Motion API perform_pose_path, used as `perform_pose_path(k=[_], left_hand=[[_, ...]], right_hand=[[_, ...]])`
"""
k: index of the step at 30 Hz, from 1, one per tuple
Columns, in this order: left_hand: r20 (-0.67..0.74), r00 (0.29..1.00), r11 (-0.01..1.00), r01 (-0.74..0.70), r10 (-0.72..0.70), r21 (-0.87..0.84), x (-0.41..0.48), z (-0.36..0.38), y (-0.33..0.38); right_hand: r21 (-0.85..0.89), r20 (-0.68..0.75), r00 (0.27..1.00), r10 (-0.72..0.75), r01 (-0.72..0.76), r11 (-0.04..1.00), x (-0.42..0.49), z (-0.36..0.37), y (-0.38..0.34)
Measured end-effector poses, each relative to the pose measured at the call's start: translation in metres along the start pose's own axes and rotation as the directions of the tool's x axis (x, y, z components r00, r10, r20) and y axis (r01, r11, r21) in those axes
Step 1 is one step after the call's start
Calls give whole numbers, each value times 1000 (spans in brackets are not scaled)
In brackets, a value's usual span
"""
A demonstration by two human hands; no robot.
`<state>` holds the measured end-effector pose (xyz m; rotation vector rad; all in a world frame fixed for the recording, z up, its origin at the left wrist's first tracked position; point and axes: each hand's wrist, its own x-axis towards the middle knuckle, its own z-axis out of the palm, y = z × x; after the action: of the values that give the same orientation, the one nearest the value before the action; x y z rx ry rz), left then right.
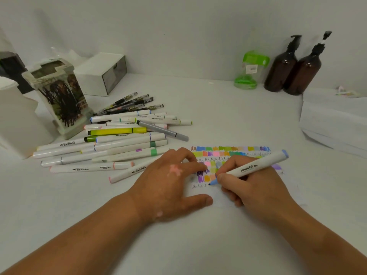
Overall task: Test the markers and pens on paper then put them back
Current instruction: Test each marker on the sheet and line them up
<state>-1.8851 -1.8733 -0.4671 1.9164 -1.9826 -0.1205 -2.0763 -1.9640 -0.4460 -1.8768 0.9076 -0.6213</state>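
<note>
Head view: right hand (256, 187) grips a blue marker (252, 168), tip on the paper (200, 195) to swatch, while the flat, open left hand (168, 183) pins the sheet steady.

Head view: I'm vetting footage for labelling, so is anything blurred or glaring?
In the head view, light is soft and even, no strong glare; the two brown plastic pump bottles and green clear container look smeared at top right; the white blue-tipped marker in the right hand reads sharp.
</note>
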Motion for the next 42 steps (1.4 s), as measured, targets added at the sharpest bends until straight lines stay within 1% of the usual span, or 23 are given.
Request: perform_pose_path(k=[5,10,14,23,26,29,34,37,38,39,40,42], left_hand=[[25,1000,1000,7,-7,18,1,0,0],[46,999,1000,17,-18,15,2,-2,0],[50,998,1000,24,-24,9,2,-2,0],[54,998,999,32,-32,10,3,-3,-1],[61,998,999,30,-31,21,3,-3,0],[72,997,999,30,-31,23,3,-4,0],[69,997,999,29,-30,13,2,-5,0],[76,997,999,28,-30,19,2,-5,0],[81,996,999,28,-30,19,2,-5,1],[76,997,1000,27,-28,7,2,-6,1],[49,998,999,31,-29,-33,2,-7,2],[-63,996,976,47,-62,-211,1,-11,4]], right_hand=[[-34,-2,1000,4,-4,999,-1,0,1],[-71,-11,1000,-22,21,997,-2,1,3],[-72,23,1000,-13,15,997,-2,0,3],[-53,-13,1000,-8,8,999,0,0,5],[-66,-8,1000,-1,1,998,0,1,4],[-73,-39,999,-1,-2,997,0,1,3],[-78,-52,999,0,-4,997,0,2,3],[-118,-38,999,-3,-2,993,0,1,2],[-76,-51,999,0,-3,997,0,1,1],[28,-75,997,9,-7,1000,0,0,1],[174,-105,994,26,-7,985,2,-2,0],[444,-150,987,59,14,896,7,-9,-2]])
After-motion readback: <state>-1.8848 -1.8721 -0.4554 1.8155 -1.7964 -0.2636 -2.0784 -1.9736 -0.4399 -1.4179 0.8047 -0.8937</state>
